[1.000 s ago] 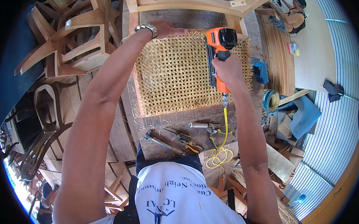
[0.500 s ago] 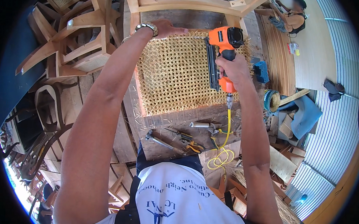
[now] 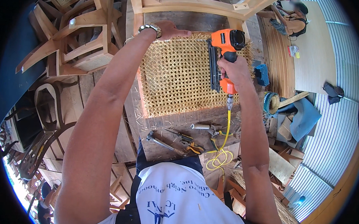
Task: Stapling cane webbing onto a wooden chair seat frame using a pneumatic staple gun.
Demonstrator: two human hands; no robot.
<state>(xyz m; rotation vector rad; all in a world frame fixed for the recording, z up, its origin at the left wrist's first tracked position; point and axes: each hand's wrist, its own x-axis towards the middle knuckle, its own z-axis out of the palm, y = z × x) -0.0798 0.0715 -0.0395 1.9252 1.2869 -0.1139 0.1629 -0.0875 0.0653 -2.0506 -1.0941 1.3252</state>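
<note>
A woven cane panel point(image 3: 172, 80) on a wooden frame lies on the workbench in front of me. My left hand point(image 3: 169, 31) grips its far left edge, the thumb stretched along the rim and the other fingers mostly hidden beyond it. An orange and black pneumatic nail gun point(image 3: 226, 40) is in my right hand point(image 3: 235, 70), whose fingers wrap its black handle. The gun's long dark magazine lies over the right part of the weave, and its nose is near the far edge. From the handle's base a yellow air hose point(image 3: 228, 125) runs toward me.
Near the bench's front lie a hammer point(image 3: 162, 143), orange-handled pliers point(image 3: 195, 148) and a pale-handled tool point(image 3: 200, 126). A wooden frame point(image 3: 187, 5) stands beyond the panel. Wooden chairs point(image 3: 83, 41) are stacked at left. Another person point(image 3: 295, 23) sits far right.
The view has shifted slightly, moving the panel a little right and down in the picture. Both hands keep their holds, and the nail gun stays over the same part of the panel.
</note>
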